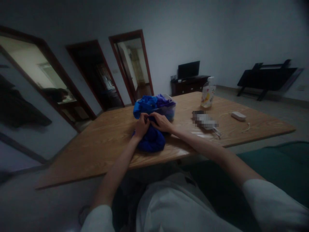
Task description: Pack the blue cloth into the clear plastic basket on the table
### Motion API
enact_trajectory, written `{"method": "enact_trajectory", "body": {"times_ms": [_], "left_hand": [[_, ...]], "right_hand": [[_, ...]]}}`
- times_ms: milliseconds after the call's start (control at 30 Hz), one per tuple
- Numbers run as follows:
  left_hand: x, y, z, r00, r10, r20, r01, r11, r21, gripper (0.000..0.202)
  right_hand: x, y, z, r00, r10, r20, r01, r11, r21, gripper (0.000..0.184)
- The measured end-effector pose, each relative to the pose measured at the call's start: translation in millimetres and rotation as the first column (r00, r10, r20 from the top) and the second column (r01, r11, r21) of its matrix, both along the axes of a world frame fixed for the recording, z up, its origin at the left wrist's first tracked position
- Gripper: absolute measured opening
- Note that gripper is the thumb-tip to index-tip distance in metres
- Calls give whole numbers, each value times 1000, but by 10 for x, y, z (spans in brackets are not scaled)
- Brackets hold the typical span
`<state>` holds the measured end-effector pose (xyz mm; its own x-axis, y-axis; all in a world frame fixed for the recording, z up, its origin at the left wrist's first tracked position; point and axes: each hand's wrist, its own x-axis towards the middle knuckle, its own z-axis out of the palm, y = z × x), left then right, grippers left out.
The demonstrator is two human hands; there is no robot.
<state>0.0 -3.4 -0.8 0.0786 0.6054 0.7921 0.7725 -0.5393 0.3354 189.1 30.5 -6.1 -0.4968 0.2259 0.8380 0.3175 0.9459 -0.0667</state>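
A dark blue piece of soft fabric point(152, 140) lies bunched on the wooden table point(96, 141) in front of me. My left hand point(142, 125) pinches the fabric's upper part, its fingers bent. From the other side, my right hand point(161, 121) grips the same fabric, with its fingertips close to those of the left. Just beyond my hands stands a clear plastic container point(171, 112) filled with bright blue cloth point(146, 103) and purple cloth point(164, 100). What kind of item the fabric is, I cannot make out.
To the right on the table are a pump bottle point(208, 93), a blurred-out flat item point(205, 120) and a small white case point(238, 116) with a cord. Behind the table, a monitor point(189, 70) stands on a dark cabinet point(190, 85). Green seating point(272, 164) is at my right.
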Motion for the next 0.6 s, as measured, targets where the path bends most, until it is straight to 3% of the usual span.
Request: {"method": "enact_trajectory", "body": {"times_ms": [300,600], "left_hand": [[-9,-41,26,993,-51,-108,54,998,19,20],[14,-108,77,985,-83,-150,87,996,21,37]], "right_hand": [[-30,99,-57,998,-31,-59,27,997,-73,19],[-47,150,-76,988,-36,-152,15,990,-141,16]]}}
